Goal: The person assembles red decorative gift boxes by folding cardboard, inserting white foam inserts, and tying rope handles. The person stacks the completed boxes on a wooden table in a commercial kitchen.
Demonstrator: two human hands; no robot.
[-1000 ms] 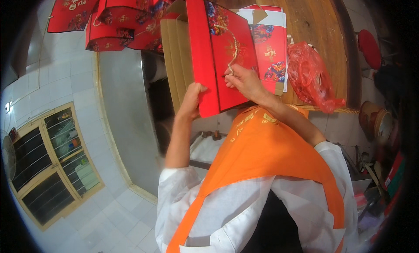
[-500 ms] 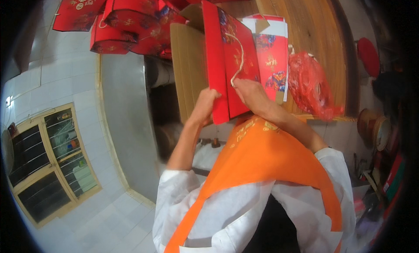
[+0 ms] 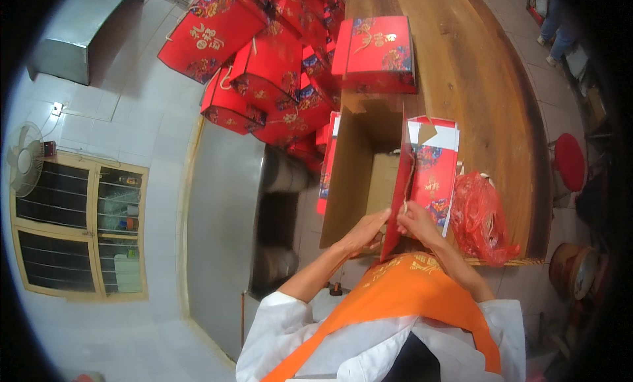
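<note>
An unfolded red cardboard gift box [image 3: 356, 177] stands open in front of me, its bare brown inside facing up. My left hand [image 3: 369, 232] is closed on the near edge of its red side panel. On that panel's outer face my right hand [image 3: 420, 224] pinches a cream cord handle [image 3: 410, 174], fingers bent close to the card. The panel is seen nearly edge-on, so the cord's lower end is partly hidden by my fingers. Flat printed red card sheets [image 3: 435, 184] lie just right of the box.
A red plastic bag [image 3: 481, 217] with cream cords sits at the near right of the wooden table [image 3: 475, 85]. One finished gift box [image 3: 379, 46] stands beyond; several more [image 3: 264, 72] are piled left. A grey metal surface [image 3: 221, 217] is at left, a red stool [image 3: 569, 161] at right.
The view has swung, bringing more of the table and pile into sight. The box's panel now stands nearly edge-on and its inside shows. Both hands remain at the panel and cord.
</note>
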